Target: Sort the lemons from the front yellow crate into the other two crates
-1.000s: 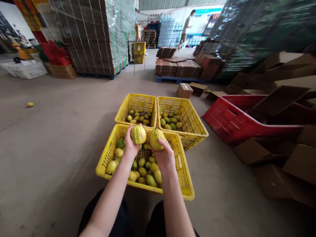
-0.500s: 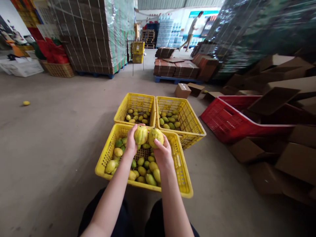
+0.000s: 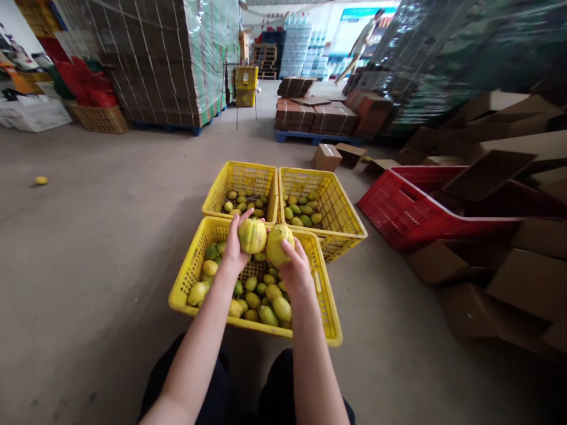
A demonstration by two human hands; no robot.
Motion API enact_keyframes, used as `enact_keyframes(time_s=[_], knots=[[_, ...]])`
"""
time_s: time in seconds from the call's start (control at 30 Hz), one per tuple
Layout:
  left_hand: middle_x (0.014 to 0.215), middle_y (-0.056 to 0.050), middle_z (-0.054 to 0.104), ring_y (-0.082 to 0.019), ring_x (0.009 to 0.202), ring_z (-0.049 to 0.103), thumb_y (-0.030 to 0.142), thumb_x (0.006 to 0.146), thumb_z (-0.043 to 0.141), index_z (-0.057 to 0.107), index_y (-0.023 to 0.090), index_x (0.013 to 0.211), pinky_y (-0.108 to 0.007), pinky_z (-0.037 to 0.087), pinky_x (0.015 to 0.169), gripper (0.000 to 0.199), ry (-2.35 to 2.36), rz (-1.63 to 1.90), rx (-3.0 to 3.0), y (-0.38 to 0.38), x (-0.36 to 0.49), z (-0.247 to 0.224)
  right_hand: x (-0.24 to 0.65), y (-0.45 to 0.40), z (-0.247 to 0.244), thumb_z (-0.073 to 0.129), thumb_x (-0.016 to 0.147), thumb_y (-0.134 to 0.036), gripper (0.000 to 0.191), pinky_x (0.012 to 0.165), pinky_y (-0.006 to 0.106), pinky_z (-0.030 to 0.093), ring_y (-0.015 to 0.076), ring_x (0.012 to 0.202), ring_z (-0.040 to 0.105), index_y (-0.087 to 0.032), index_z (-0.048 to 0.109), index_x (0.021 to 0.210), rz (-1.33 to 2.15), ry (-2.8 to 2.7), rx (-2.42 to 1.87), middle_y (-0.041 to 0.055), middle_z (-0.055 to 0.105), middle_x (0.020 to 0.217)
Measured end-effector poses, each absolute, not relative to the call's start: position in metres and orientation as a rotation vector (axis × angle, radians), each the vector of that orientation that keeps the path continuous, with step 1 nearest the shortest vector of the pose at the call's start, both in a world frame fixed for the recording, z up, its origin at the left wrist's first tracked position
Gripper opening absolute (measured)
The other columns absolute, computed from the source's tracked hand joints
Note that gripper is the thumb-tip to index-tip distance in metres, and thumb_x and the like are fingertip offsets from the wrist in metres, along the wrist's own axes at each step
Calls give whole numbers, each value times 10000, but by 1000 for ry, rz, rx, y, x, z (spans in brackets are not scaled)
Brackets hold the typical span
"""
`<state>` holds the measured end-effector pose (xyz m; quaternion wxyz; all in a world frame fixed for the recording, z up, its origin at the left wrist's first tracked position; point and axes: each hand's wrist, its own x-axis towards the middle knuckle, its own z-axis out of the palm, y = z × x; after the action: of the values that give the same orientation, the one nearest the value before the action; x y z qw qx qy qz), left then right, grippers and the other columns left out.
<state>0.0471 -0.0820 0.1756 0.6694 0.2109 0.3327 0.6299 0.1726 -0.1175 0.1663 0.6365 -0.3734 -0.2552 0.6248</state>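
My left hand [image 3: 234,249] cradles a plump, ribbed yellow-green lemon [image 3: 252,236], with its fingers partly extended behind the fruit. Beside it, my right hand [image 3: 299,268] grips a second yellow lemon [image 3: 278,243], the thumb pressed on its near side. Both are held over the near yellow plastic crate [image 3: 186,283], where green and yellow lemons [image 3: 268,316] lie loose. Two more yellow crates stand against its far side, a left one [image 3: 215,189] and a right one [image 3: 343,227], each with several lemons on the bottom.
To the right, a red crate [image 3: 390,206] stands among opened cardboard boxes [image 3: 531,283]. One lemon [image 3: 41,180] lies on the floor at far left. Beyond are flattened cartons [image 3: 295,117] on a blue pallet and wrapped stacks [image 3: 146,59]. A person [image 3: 361,44] walks at the back.
Both lemons stay in my hands; the right one has turned and sits slightly more apart from the left. My left fingers have opened out somewhat. The person in back has moved right.
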Motion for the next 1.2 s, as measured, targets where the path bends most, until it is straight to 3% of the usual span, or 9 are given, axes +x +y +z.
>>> enact_keyframes(time_s=[0.1,0.2,0.37,0.5,0.63,0.77,0.9,1.2], knots=[[899,-82,737,-274,924,716,582,875,484,686,192,1091,-402,572,823,489,790,1277,311,-82,44,178,173,-115,164,824,675,-424,398,554,303,614,170,645,688,-216,626,951,1422,-559,-1019,-12,733,841],[881,-101,728,-275,945,701,449,905,484,675,165,979,-418,579,836,350,826,1164,199,-82,42,178,172,-113,164,776,720,-480,367,436,290,579,146,483,633,-208,605,898,1456,-505,-1141,-23,698,718],[956,-114,724,-275,995,681,389,892,538,664,175,941,-413,589,846,253,833,1124,191,-79,44,170,171,-112,164,688,784,-532,362,381,304,547,166,420,621,-206,607,918,1467,-489,-1208,0,688,682],[988,-117,717,-274,974,688,402,864,571,665,172,948,-418,595,827,262,825,1153,228,-79,44,169,172,-112,162,684,775,-531,374,434,340,565,178,457,626,-194,622,927,1467,-534,-1209,18,691,708],[852,-98,719,-265,871,711,431,846,565,689,156,912,-374,595,762,309,763,1233,143,-81,43,174,176,-116,166,768,698,-523,431,604,358,603,205,678,687,-212,647,969,1396,-640,-1132,19,719,838],[736,-83,715,-245,790,722,406,842,554,706,132,800,-348,581,759,317,680,1362,169,-83,44,182,191,-121,173,865,628,-413,555,748,332,579,202,858,685,-279,628,1112,1179,-863,-981,-4,724,957],[680,-96,723,-242,788,733,387,833,551,731,106,731,-343,571,789,349,704,1453,361,-85,45,185,200,-121,172,895,599,-288,596,848,350,552,199,958,660,-309,621,1128,1058,-1066,-884,-2,696,1073],[731,-96,747,-255,867,734,368,805,574,733,121,720,-333,562,810,305,675,1482,386,-83,50,180,186,-111,159,912,504,-159,639,843,312,548,186,966,661,-271,594,1046,1082,-1040,-847,-11,676,1066]])
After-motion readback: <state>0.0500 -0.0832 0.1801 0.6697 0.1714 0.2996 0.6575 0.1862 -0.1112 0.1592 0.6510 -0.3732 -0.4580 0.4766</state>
